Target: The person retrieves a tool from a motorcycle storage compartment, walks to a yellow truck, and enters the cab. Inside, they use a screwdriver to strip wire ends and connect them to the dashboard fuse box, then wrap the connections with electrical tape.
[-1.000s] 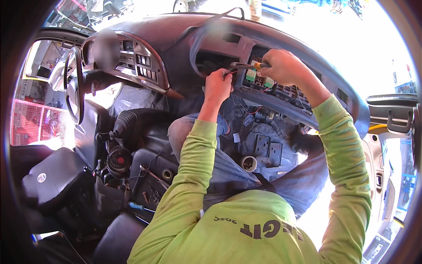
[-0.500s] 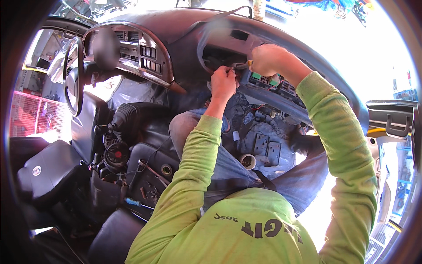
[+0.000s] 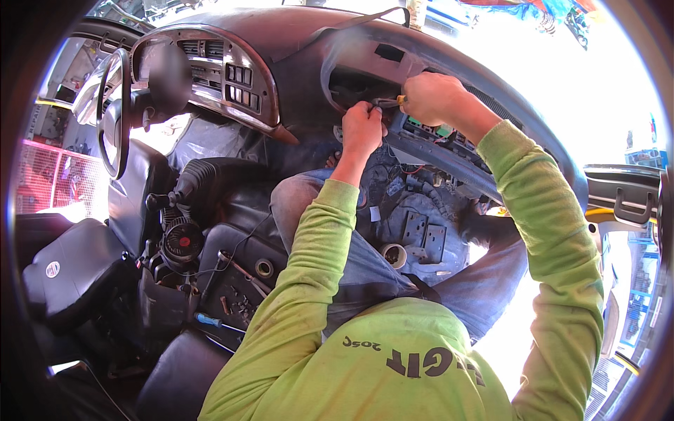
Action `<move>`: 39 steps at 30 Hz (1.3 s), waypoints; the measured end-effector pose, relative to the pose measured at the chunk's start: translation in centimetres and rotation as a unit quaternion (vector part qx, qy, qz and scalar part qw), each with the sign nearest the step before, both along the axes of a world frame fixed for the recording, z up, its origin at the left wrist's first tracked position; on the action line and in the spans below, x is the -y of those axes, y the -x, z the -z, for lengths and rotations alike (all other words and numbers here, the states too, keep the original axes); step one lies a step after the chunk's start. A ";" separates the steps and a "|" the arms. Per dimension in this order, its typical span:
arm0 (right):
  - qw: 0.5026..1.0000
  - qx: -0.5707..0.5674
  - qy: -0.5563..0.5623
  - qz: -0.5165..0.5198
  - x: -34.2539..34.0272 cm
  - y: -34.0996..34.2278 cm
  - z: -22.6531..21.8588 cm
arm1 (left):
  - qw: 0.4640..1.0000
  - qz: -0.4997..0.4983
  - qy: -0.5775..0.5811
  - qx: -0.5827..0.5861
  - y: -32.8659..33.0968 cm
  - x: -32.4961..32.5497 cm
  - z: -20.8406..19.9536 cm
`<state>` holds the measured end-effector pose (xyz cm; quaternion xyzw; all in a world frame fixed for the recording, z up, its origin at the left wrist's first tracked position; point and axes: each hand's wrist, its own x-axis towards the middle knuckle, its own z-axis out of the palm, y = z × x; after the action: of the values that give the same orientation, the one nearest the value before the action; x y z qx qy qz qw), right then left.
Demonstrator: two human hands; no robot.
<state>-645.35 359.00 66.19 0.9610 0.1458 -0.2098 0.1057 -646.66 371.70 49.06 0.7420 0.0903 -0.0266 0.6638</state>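
Note:
My right hand (image 3: 430,97) is closed around a hand tool (image 3: 401,100) with a yellow-orange handle. Its thin grey metal end points left toward my left fingertips; whether it is a screwdriver or pliers does not show. My left hand (image 3: 363,130) has its fingers pinched together at the tool's tip, on something too small and dark to name. Both hands are at the open cavity (image 3: 351,85) in the passenger side of the dashboard. Just below my right hand sits a fuse and relay panel (image 3: 444,132) with green parts, partly covered by the hand.
Left are the steering wheel (image 3: 116,116), the gear lever (image 3: 158,202) and a small fan (image 3: 182,240). A blue-handled screwdriver (image 3: 210,321) and loose screws (image 3: 242,307) lie on the black console. A white cup (image 3: 394,255) and dark metal plates (image 3: 425,235) are between my legs.
My left hand has shifted slightly right and up, its fingers now at the tool's tip. My right hand keeps its grip on the tool, almost in the same place. The view has shifted slightly.

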 end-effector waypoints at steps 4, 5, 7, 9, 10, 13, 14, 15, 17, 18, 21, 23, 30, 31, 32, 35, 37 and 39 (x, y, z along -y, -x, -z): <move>1.000 0.001 -0.003 0.001 0.2 0.4 -0.2 | 1.000 -0.007 0.015 -0.006 0.1 0.3 -0.2; 1.000 -0.006 -0.001 0.001 0.1 0.3 -0.3 | 1.000 -0.010 0.024 -0.007 0.2 0.4 -0.2; 1.000 -0.022 0.009 0.005 -0.4 0.2 -0.8 | 1.000 -0.008 0.004 0.001 0.3 0.5 -0.3; 0.998 -0.045 0.037 0.008 -1.0 -0.1 -1.6 | 1.000 -0.006 -0.006 0.012 0.3 0.5 -0.3; 0.997 -0.055 0.051 0.009 -1.2 -0.1 -2.0 | 1.000 -0.005 -0.008 0.017 0.3 0.5 -0.3; 0.997 -0.032 0.058 -0.042 -1.9 0.0 -2.6 | 1.000 0.002 -0.018 0.018 0.2 0.4 -0.1; 0.997 -0.036 0.064 -0.034 -2.0 0.0 -2.6 | 1.000 0.002 -0.023 0.021 0.2 0.4 0.1; 0.996 -0.041 0.069 -0.026 -2.0 -0.1 -2.5 | 1.000 0.002 -0.023 0.019 0.1 0.5 0.2; 0.996 -0.047 0.067 -0.033 -1.8 -0.4 -2.0 | 0.999 -0.009 -0.026 0.031 0.0 0.6 0.7; 0.996 -0.047 0.058 -0.049 -1.4 -0.4 -1.7 | 0.999 -0.003 -0.019 0.028 -0.2 0.6 1.0; 0.994 -0.042 0.054 -0.081 -1.5 -0.7 -1.3 | 0.997 -0.011 -0.043 0.064 -0.4 0.6 1.5; 0.997 -0.042 0.042 -0.044 -1.4 -0.4 -1.4 | 0.994 -0.013 -0.063 0.086 -0.5 0.5 1.9; 0.998 -0.057 0.014 0.009 -1.5 -0.5 -1.8 | 0.975 -0.027 -0.167 0.143 -0.7 0.8 2.5; 0.999 -0.042 0.021 -0.013 -1.5 -0.6 -1.6 | 0.978 -0.032 -0.157 0.136 -0.6 0.8 2.3; 0.999 -0.028 0.031 -0.034 -1.5 -0.6 -1.4 | 0.981 -0.032 -0.145 0.125 -0.5 0.8 2.0; 0.998 0.003 0.043 -0.040 -1.1 -0.6 -0.9 | 0.992 -0.016 -0.103 0.076 0.0 0.4 0.9; 0.998 0.024 0.019 -0.052 -0.6 -0.3 -0.6 | 1.000 0.017 0.000 -0.022 0.0 0.0 0.1; 0.997 0.049 0.009 -0.066 0.1 -0.1 -0.5 | 0.981 0.063 0.162 -0.082 -0.2 -0.3 -0.7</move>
<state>-645.25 358.89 66.73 0.9573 0.2018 -0.1567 0.1354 -646.44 371.95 49.71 0.6245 0.0922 -0.1429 0.7623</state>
